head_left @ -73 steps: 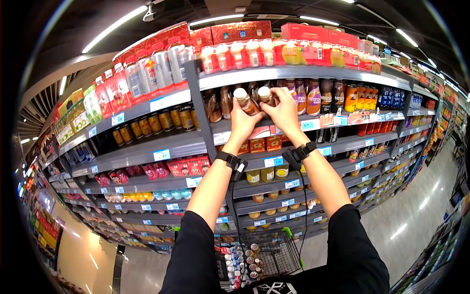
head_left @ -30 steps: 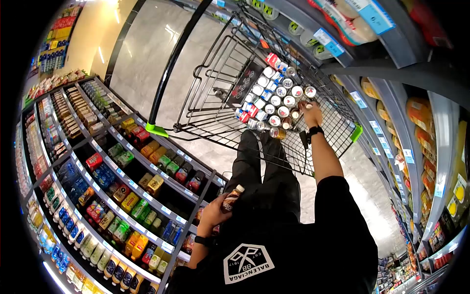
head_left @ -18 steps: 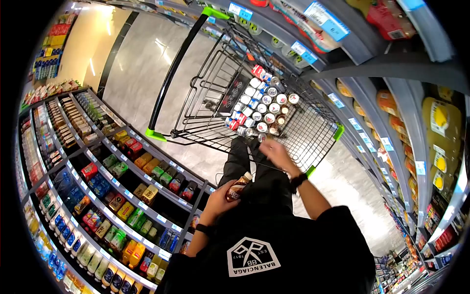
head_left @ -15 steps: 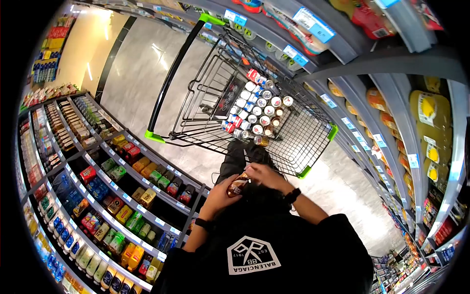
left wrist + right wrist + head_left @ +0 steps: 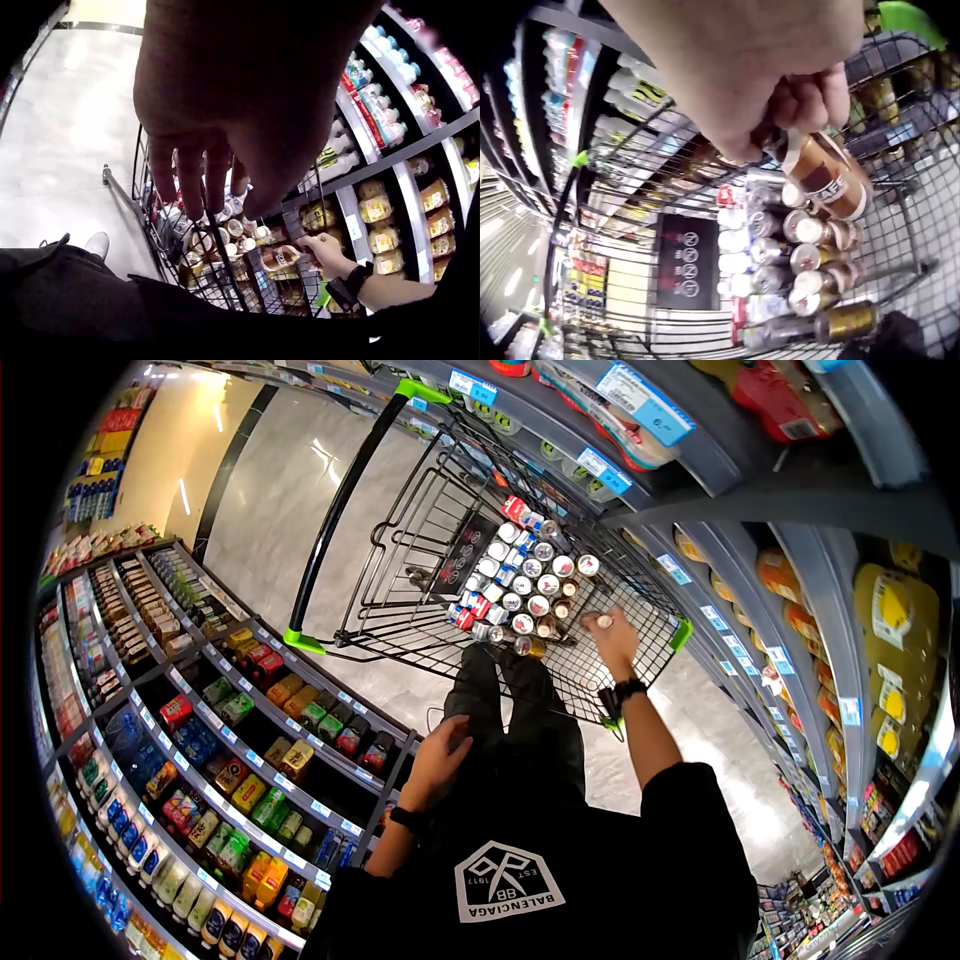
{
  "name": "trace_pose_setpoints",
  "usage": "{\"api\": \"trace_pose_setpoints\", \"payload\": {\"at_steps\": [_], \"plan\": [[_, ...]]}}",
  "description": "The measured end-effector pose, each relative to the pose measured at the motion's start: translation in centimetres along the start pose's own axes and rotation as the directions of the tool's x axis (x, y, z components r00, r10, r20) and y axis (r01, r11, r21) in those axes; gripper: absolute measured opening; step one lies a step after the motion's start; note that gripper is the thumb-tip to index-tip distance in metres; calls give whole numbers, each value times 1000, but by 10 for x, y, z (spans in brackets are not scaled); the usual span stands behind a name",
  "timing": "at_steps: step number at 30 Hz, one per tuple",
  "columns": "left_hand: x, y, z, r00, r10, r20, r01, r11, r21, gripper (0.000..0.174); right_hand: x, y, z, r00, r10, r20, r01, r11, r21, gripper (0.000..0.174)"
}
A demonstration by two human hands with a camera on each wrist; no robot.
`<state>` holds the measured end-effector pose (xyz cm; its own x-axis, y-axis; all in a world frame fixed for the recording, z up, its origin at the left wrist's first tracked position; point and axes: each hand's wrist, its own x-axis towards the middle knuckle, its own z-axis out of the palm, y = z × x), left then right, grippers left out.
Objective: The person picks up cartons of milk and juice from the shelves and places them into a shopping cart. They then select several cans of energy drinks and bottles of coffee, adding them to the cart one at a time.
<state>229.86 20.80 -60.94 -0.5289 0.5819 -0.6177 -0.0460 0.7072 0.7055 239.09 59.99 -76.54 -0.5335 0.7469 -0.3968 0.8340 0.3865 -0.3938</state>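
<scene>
My right hand (image 5: pixel 614 642) is over the shopping cart (image 5: pixel 345 500) and grips a brown coffee bottle (image 5: pixel 826 178) by its top. In the right wrist view the bottle hangs tilted, its "CAFE" lettering showing, beside the standing bottles and cans (image 5: pixel 802 251). Only its pale cap shows in the head view; the hand hides the rest. Held in front of the body, my left hand (image 5: pixel 437 758) has nothing in it, its fingers relaxed. Seen from the left wrist, those fingers (image 5: pixel 215 176) overlap the cart's wires, and the brown bottle is beyond them.
Rows of white-capped bottles and cans (image 5: pixel 520 582) stand packed together in the cart, with bare wire floor to their right. A drinks shelf (image 5: pixel 230 760) runs along the left. Another shelf (image 5: pixel 770 510), with jars and price tags, rises close on the right.
Both hands took bottles at the shelf, then the view turned down to the cart. The right hand took the coffee bottle from the left hand and carried it over the cart.
</scene>
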Motion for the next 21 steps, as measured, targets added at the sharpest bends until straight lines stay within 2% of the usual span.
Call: {"api": "trace_pose_setpoints", "payload": {"at_steps": [3, 5, 6, 7, 9, 10, 11, 13, 15, 16, 17, 18, 19, 20, 21], "plan": [[-8, -14, 6, 999, -48, -16, 48, 998, 49, 43, 55, 33, 42, 997, 70, -42, -65, 993, 101, 38], [-17, -29, 15, 984, -172, -40, 171, 985, -19, 43, 83, 58, 75, 991, 48, -124, -25, 984, 178, 33], [-21, -35, 21, 984, -161, -83, 159, 987, -28, 42, 93, 60, 82, 992, 38, -121, -14, 981, 193, 34], [-23, -37, 21, 982, -171, -82, 170, 985, -30, 42, 103, 61, 92, 991, 85, -103, -47, 946, 322, 42], [-30, -37, 22, 983, -167, -75, 161, 983, -85, 42, 102, 53, 90, 971, 227, -73, -185, 910, 372, 51], [-32, -38, 23, 984, -165, -72, 159, 983, -92, 42, 94, 41, 77, 951, 310, 8, -291, 883, 367, 58], [-30, -39, 22, 983, -175, -49, 171, 982, -84, 42, 87, 46, 83, 956, 288, -49, -258, 910, 324, 66], [-25, -39, 19, 987, -158, -33, 154, 984, -85, 42, 65, 76, 97, 983, 183, 9, -167, 876, 452, 67], [-21, -38, 14, 990, -138, -31, 135, 988, -80, 42, 23, 81, 76, 947, 176, 270, -304, 766, 567, 63], [-19, -41, 11, 993, -116, -29, 112, 989, -98, 43, 6, 96, 78, 927, 121, 355, -317, 757, 571, 53], [-17, -42, 8, 996, -81, -39, 77, 991, -106, 43, -14, 105, 77, 900, 148, 411, -372, 754, 542, 43], [-13, -40, 3, 997, -64, -41, 60, 994, -89, 43, -43, 126, 88, 917, 106, 385, -359, 639, 680, 39], [-8, -38, -3, 998, -43, -41, 40, 997, -70, 44, -75, 97, 52, 902, 147, 406, -363, 765, 531, 40], [-4, -31, -13, 999, -10, -35, 9, 999, -43, 45, -100, 104, 45, 899, 145, 414, -354, 797, 489, 39], [1, -26, -22, 998, 46, -41, -48, 998, -44, 45, -129, 104, 37, 897, 170, 408, -377, 777, 504, 37]]}}
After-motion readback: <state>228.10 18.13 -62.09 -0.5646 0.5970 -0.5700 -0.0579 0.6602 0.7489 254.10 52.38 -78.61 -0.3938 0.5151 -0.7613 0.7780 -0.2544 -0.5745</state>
